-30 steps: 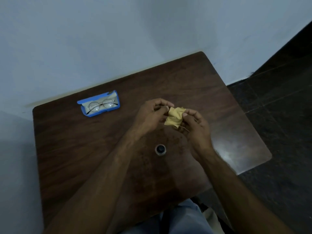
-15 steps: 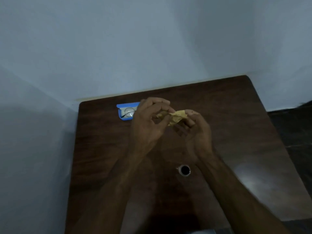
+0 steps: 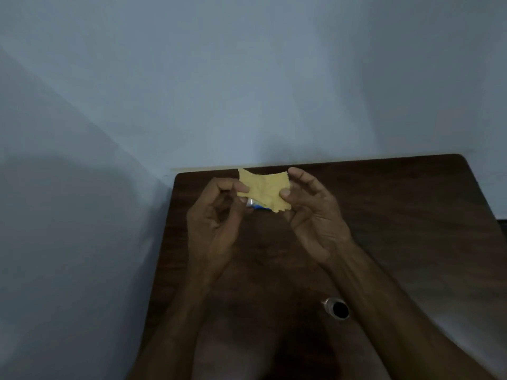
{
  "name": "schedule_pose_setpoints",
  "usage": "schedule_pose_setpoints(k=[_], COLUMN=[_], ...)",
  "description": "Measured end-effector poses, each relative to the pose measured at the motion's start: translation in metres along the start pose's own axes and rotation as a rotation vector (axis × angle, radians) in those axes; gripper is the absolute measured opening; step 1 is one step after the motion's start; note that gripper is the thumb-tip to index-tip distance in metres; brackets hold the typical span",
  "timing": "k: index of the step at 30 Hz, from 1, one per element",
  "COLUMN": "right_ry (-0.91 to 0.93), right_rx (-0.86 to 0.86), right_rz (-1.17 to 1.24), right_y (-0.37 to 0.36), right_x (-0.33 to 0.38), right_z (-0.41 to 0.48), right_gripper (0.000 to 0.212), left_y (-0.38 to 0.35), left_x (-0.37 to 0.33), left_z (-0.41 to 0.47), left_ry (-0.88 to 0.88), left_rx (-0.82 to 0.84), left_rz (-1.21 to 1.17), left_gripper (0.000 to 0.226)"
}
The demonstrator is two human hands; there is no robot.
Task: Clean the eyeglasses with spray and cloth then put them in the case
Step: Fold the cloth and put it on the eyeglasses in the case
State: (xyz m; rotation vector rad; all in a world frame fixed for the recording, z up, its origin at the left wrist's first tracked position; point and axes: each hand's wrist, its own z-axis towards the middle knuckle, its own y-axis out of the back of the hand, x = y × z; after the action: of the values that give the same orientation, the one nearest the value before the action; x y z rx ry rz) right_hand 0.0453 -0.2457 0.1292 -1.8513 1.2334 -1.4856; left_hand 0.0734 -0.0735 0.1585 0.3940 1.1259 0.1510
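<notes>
1. The yellow cloth (image 3: pixel 263 192) is held up above the far part of the table, spread between both hands. It is creased, with an uneven lower edge.
2. The left hand (image 3: pixel 216 215) pinches the cloth's left edge between thumb and curled fingers.
3. The right hand (image 3: pixel 312 215) pinches the cloth's right edge between the thumb and forefinger. Its other fingers are loosely spread and away from the cloth.
4. The two hands are apart, with the cloth stretched across the gap between them.
5. A sliver of the blue case (image 3: pixel 259 207) shows just under the cloth's lower edge, between the hands. It lies on the far left part of the table, and most of it is hidden behind the cloth and the left hand's fingers.
6. Whether the eyeglasses lie in the case cannot be told. Only a pale glint shows there.
7. The spray bottle (image 3: pixel 337 309), seen from above as a dark round top with a silvery rim, stands on the near part of the table, just beside the right forearm.
8. The dark wooden table (image 3: pixel 411 215) stands in a corner against a pale wall (image 3: pixel 247 78).
</notes>
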Motion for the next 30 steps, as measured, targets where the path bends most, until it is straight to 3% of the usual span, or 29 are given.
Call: schedule_pose_setpoints(k=[5,7,11,14,17,20,25,30], right_ry=[0.084,0.092,0.114,0.111,0.079,-0.003,-0.193,-0.034], right_rx=[0.052,0.057,0.027,-0.064,-0.187,-0.323,-0.347,-0.428], right_rz=[-0.021,-0.050,-0.109,-0.122,-0.112,-0.152,-0.189,-0.459], right_y=[-0.015,-0.018,-0.017,-0.008,0.002,0.011,0.019,0.018], right_x=[-0.012,-0.017,-0.027,-0.037,-0.048,-0.064,-0.086,-0.092], right_z=[-0.003,-0.004,-0.005,-0.007,-0.011,-0.015,-0.018,-0.016], right_gripper=[0.048,0.047,0.046,0.045,0.040,0.031,0.036,0.039], left_y=[-0.005,-0.010,-0.005,0.003,0.004,0.005,0.010,0.019], left_x=[0.018,0.027,0.045,0.057,0.069,0.080,0.096,0.107], left_z=[0.000,0.003,0.007,0.003,-0.001,-0.003,-0.008,-0.013], left_ry=[0.456,0.610,0.900,1.015,1.053,1.023,0.931,0.826], left_rx=[-0.168,-0.184,0.076,0.238,0.220,0.195,0.169,0.146], left_rz=[-0.615,-0.688,-0.923,-0.962,-0.946,-0.857,-0.697,-0.584], left_gripper=[0.024,0.016,0.054,0.043,0.040,0.022,0.022,0.029])
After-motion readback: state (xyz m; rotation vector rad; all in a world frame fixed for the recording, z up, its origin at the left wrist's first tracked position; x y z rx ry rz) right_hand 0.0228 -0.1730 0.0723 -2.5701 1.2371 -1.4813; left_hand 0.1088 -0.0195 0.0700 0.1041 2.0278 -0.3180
